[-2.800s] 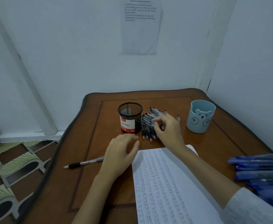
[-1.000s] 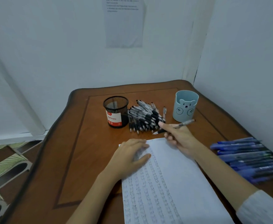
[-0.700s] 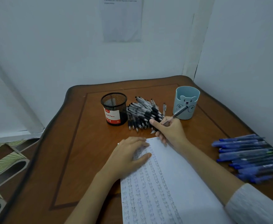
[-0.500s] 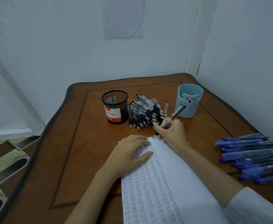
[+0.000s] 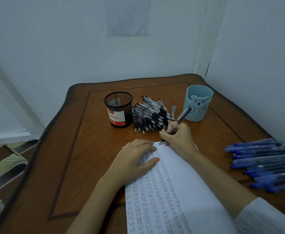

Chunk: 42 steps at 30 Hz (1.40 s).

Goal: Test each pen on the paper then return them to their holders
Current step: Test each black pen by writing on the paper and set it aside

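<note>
Our right fingers [image 5: 166,132] curl round a black pen [image 5: 182,118] in a writing grip. Its tip is down at the far edge of the paper [image 5: 189,191] and its barrel slants up and away. The right hand [image 5: 179,137] rests at that far edge, the forearm lying across the sheet to a white sleeve [image 5: 265,217]. Our left hand [image 5: 135,161] lies flat on the paper's left side, fingers loose and spread, gripping nothing.

Rows of the handwritten word "test" cover the paper. Beyond it stands a black mesh holder [image 5: 119,109] labelled "Ball Pens", its mouth showing only mesh. Just right of that lies a heap of black pens [image 5: 151,115], then a light blue bear cup [image 5: 198,103], whose inside we cannot see. Right of the paper, blue pens [image 5: 263,162] lie on the wooden table [image 5: 70,157].
</note>
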Tool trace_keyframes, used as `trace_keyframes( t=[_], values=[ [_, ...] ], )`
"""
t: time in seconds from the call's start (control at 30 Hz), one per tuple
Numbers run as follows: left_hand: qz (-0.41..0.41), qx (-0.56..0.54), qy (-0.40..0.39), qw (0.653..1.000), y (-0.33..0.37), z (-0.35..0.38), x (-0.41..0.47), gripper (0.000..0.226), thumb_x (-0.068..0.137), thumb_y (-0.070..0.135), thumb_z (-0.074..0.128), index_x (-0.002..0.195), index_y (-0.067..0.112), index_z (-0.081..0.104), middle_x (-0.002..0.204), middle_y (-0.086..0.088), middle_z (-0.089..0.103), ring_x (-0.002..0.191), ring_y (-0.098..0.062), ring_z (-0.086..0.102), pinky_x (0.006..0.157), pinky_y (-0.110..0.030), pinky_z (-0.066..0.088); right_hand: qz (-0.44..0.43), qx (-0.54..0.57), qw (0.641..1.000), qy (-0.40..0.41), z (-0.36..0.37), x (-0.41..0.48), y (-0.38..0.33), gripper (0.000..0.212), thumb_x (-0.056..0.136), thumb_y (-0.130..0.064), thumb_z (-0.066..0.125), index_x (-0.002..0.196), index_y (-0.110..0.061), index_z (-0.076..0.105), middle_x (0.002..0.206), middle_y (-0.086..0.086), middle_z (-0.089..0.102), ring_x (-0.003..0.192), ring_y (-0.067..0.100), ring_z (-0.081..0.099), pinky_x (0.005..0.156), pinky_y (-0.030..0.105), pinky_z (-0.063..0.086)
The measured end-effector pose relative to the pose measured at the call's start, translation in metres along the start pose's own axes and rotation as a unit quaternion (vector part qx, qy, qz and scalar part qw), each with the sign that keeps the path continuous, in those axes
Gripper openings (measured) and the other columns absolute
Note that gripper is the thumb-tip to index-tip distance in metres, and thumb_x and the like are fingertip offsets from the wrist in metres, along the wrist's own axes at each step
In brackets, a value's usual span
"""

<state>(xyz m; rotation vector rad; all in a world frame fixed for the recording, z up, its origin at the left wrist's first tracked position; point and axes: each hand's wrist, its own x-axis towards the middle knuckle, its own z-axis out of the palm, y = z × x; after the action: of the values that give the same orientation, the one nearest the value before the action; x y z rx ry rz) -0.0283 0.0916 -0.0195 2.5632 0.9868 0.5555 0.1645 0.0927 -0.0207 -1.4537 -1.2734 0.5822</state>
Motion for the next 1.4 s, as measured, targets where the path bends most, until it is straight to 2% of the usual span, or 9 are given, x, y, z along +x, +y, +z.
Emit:
trace_keyframes(
  t=[0.17,0.33,0.53,0.63,0.77,0.93,1.03,1.27,1.4],
  values=[
    [0.002,0.001,0.001,1.000,0.0007,0.0002,-0.0003,0.046,0.088,0.059,0.047,0.124,0.031,0.058,0.133,0.018,0.051,0.124,0.005,0.039,0.104,-0.033,0.037,0.011,0.010,1.000,-0.008,-0.0006,0.0004,-0.0004,0.033,0.080,0.006,0.062,0.056,0.002,0.040,0.056,0.015,0.040,0.038,0.018,0.057,0.048,0.034,0.041],
    [0.000,0.004,-0.004,1.000,-0.0007,0.0008,-0.0001,0.046,0.089,0.060,0.046,0.124,0.032,0.058,0.133,0.019,0.050,0.124,0.005,0.038,0.104,-0.032,0.037,0.007,0.011,1.000,0.001,-0.0014,0.0004,-0.0015,0.040,0.081,0.006,0.063,0.054,-0.010,0.039,0.052,0.013,0.042,0.039,0.017,0.057,0.045,0.027,0.040],
    [-0.001,0.002,-0.004,1.000,-0.0003,0.0006,0.0003,0.046,0.089,0.059,0.047,0.124,0.032,0.058,0.133,0.019,0.050,0.124,0.006,0.037,0.105,-0.034,0.037,0.009,0.008,1.000,-0.005,-0.0019,0.0009,-0.0016,0.036,0.081,0.007,0.062,0.056,-0.007,0.039,0.053,0.013,0.040,0.040,0.020,0.057,0.045,0.029,0.040],
    [-0.006,0.003,-0.013,1.000,0.0006,-0.0003,-0.0001,0.045,0.090,0.059,0.047,0.125,0.032,0.057,0.133,0.019,0.049,0.124,0.006,0.037,0.106,-0.035,0.036,0.013,0.020,1.000,0.014,-0.0027,0.0012,-0.0005,0.039,0.081,0.007,0.062,0.054,-0.009,0.040,0.051,0.012,0.041,0.042,0.023,0.058,0.042,0.025,0.038],
    [-0.005,0.005,-0.011,1.000,0.0019,-0.0011,0.0000,0.043,0.091,0.055,0.050,0.125,0.031,0.057,0.134,0.019,0.049,0.125,0.005,0.037,0.106,-0.034,0.035,0.009,0.014,1.000,0.008,-0.0013,0.0009,-0.0010,0.041,0.080,0.007,0.062,0.054,-0.011,0.037,0.050,0.009,0.038,0.040,0.018,0.058,0.042,0.025,0.036],
    [-0.007,0.004,-0.014,1.000,0.0020,-0.0010,0.0000,0.043,0.091,0.055,0.050,0.126,0.031,0.057,0.134,0.019,0.049,0.125,0.005,0.037,0.107,-0.035,0.035,0.005,0.029,1.000,0.001,-0.0032,0.0009,-0.0004,0.036,0.080,0.007,0.062,0.056,-0.006,0.039,0.053,0.014,0.041,0.041,0.021,0.058,0.042,0.025,0.039],
    [-0.009,0.002,-0.014,1.000,0.0021,-0.0012,0.0003,0.043,0.091,0.055,0.050,0.126,0.031,0.057,0.134,0.019,0.049,0.125,0.005,0.037,0.107,-0.037,0.035,-0.003,0.028,0.999,0.018,-0.0028,0.0006,0.0002,0.038,0.079,0.008,0.061,0.054,-0.009,0.038,0.049,0.008,0.038,0.041,0.023,0.056,0.042,0.024,0.038],
    [-0.004,0.006,-0.013,1.000,0.0025,-0.0017,0.0003,0.043,0.091,0.054,0.050,0.126,0.030,0.057,0.134,0.018,0.050,0.125,0.004,0.037,0.106,-0.035,0.036,-0.010,0.030,0.999,0.015,-0.0023,0.0005,0.0002,0.041,0.080,0.008,0.061,0.052,-0.012,0.037,0.048,0.006,0.038,0.041,0.025,0.056,0.043,0.027,0.039],
    [-0.006,0.006,-0.014,1.000,0.0013,-0.0008,0.0000,0.044,0.091,0.056,0.049,0.126,0.031,0.057,0.134,0.019,0.049,0.126,0.004,0.037,0.107,-0.039,0.036,-0.011,0.030,0.999,0.015,-0.0007,-0.0004,0.0004,0.042,0.079,0.010,0.059,0.053,-0.013,0.035,0.051,0.011,0.037,0.041,0.025,0.054,0.045,0.030,0.038]
  ],
)
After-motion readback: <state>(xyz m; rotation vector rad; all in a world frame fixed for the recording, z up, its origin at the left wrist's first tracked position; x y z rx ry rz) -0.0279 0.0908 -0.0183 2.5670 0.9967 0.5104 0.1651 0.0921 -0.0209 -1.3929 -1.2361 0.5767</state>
